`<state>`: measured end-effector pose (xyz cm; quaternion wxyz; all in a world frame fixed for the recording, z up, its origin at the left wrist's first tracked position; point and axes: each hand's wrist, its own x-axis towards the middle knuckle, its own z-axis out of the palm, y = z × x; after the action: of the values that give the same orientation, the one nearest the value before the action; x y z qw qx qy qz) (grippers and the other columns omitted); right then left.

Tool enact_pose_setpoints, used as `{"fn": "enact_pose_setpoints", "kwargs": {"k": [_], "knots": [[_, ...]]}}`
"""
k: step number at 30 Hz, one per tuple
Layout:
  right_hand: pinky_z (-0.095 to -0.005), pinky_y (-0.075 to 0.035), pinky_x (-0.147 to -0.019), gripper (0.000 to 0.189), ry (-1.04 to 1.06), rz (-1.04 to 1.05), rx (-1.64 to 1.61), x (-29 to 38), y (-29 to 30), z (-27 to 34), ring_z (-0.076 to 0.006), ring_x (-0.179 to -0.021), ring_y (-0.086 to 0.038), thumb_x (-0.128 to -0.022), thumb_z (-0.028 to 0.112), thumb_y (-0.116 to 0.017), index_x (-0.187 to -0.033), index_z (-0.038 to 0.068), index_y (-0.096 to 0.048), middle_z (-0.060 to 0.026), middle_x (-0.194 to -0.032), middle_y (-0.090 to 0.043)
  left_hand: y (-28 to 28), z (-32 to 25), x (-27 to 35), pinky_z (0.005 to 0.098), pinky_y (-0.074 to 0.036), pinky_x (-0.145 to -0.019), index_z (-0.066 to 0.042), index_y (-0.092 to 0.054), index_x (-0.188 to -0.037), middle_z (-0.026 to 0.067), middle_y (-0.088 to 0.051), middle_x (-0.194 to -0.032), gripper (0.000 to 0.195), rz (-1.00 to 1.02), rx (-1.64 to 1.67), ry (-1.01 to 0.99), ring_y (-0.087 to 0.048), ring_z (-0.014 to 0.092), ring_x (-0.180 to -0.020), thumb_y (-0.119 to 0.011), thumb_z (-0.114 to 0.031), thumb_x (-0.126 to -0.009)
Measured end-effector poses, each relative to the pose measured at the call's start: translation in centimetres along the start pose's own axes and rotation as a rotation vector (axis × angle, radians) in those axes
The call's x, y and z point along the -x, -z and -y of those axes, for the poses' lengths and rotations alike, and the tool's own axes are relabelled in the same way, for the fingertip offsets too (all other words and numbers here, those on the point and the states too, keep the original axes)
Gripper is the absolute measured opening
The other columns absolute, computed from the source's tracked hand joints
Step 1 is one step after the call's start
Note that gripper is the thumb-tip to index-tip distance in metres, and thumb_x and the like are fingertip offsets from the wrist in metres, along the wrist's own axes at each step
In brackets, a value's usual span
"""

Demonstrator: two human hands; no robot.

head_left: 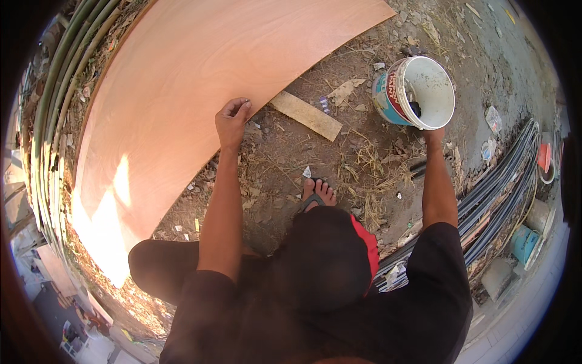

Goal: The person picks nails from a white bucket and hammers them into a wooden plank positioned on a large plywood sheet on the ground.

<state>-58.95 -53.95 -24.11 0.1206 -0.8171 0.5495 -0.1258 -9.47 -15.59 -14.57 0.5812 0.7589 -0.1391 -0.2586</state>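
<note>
A paint bucket with a white inside and a blue-and-red printed label is tilted, its mouth facing me. My right hand is shut on it at the near lower side; the fingers are hidden behind it. Some dark object lies inside. My left hand is over the near edge of a large plywood sheet, thumb and fingers curled together. Whether something small is pinched between those fingertips, I cannot tell. A short flat wood strip lies on the dirt, one end at the sheet's edge.
Long bamboo poles line the far left. A bundle of dark rods or pipes runs along the right, with a blue bucket beyond it. Straw and scraps litter the dirt around my sandalled foot.
</note>
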Motion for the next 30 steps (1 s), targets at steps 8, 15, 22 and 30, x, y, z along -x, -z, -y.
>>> {"fn": "enact_pose_setpoints", "kwargs": {"k": [8, 15, 22, 30], "knots": [[-0.0445, -0.055, -0.087, 0.044, 0.292, 0.073, -0.074, -3.1, 4.6, -5.7, -0.0348, -0.111, -0.069, -0.096, 0.033, -0.064, -0.128, 0.003, -0.067, -0.0181, -0.117, -0.073, -0.2, -0.9, -0.4, 0.0222, -0.058, -0.076, 0.002, -0.074, -0.106, 0.0045, -0.074, -0.097, 0.02, 0.153, 0.09, 0.123, -0.069, 0.01, -0.085, -0.075, -0.013, -0.093], [-0.0292, -0.039, -0.043, 0.028, -0.312, 0.165, -0.356, -1.6, 17.6, 2.2, -0.012, -0.049, -0.051, -0.097, 0.029, -0.07, -0.095, 0.003, -0.062, 0.0003, -0.063, -0.054, -1.3, -1.3, 0.4, 0.0233, -0.054, -0.073, 0.002, -0.077, -0.101, 0.0051, -0.076, -0.094, 0.019, 0.124, -0.009, 0.057, -0.068, 0.01, -0.084, -0.078, -0.015, -0.091], [-0.024, -0.032, -0.038, 0.026, -0.29, -0.218, -0.715, 9.6, 27.1, 16.9, -0.0062, -0.048, -0.048, -0.102, 0.028, -0.065, -0.107, 0.004, -0.057, 0.0017, -0.065, -0.05, -3.4, -1.5, 0.3, 0.0289, -0.054, -0.073, -0.001, -0.079, -0.097, 0.0077, -0.077, -0.088, 0.018, 0.089, -0.163, -0.184, -0.069, 0.014, -0.078, -0.079, -0.015, -0.086], [-0.0221, -0.033, -0.041, 0.028, -0.08, -0.018, -1.006, 13.4, 22.7, 31.9, -0.005, -0.047, -0.04, -0.108, 0.024, -0.052, -0.124, 0.001, -0.053, 0.0015, -0.066, -0.046, -2.2, -0.2, 0.0, 0.0283, -0.054, -0.077, 0.0, -0.078, -0.1, 0.0064, -0.078, -0.094, 0.019, 0.053, -0.218, -0.223, -0.07, 0.014, -0.085, -0.077, -0.015, -0.088]]}}
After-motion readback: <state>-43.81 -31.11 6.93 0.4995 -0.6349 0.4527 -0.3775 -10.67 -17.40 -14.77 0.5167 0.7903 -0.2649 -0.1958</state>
